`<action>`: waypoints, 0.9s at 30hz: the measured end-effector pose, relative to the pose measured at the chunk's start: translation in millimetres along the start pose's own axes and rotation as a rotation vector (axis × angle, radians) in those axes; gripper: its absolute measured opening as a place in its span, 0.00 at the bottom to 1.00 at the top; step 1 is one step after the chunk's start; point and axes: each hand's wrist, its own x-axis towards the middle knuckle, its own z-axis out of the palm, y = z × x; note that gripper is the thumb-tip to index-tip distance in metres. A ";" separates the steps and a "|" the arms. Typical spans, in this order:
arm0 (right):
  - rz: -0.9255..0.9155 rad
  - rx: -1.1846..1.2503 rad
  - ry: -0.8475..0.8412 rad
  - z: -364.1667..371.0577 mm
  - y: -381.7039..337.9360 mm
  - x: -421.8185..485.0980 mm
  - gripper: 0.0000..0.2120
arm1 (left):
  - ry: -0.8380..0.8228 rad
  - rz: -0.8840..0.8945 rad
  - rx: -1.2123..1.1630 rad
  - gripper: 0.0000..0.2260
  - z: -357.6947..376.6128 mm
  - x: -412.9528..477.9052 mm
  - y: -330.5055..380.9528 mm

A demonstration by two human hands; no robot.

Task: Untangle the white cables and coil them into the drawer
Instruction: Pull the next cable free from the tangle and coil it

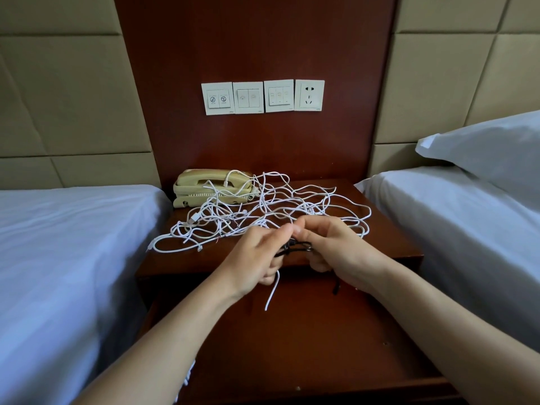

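1. we see the white cables (263, 211) as one loose tangle of thin, round cords, looped over and under each other, with small plugs at several ends; a flat usb plug (194, 219) shows at the left of the heap.
2. the tangle lies on top of the dark wooden nightstand (388, 244). its back-left loops are draped over the beige telephone (204, 185), and the rest is spread across to the right side of the top.
3. on the panel above, three switch plates (217, 98) and a wall socket (309, 95) stand in a row. we make out small icons on the switches, but the writing is too small to read.
4. the heap is wider than it is deep, so its long axis runs left to right. one white strand (271, 293) hangs from under the left hand, pointing down and slightly left.
5. the left hand (257, 258) is curled, with thumb and forefinger pinching a black cord (295, 248) just in front of the tangle.
6. the right hand (336, 247) is also curled, gripping the same black cord, with its thumb tip touching the left thumb.
7. a white-sheeted left bed (58, 244) and right bed (453, 229) flank the nightstand.
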 end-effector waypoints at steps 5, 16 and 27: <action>-0.140 -0.314 0.076 1.8 11.4 0.6 0.12 | 0.184 0.025 -0.069 0.19 -5.2 4.9 0.0; -0.421 -0.928 0.100 14.5 -5.4 -5.2 0.08 | 0.390 0.183 0.696 0.22 -16.6 9.8 -12.4; -0.256 -0.502 0.063 -4.6 -9.8 2.6 0.08 | 0.022 -0.089 0.079 0.18 1.7 6.8 -5.6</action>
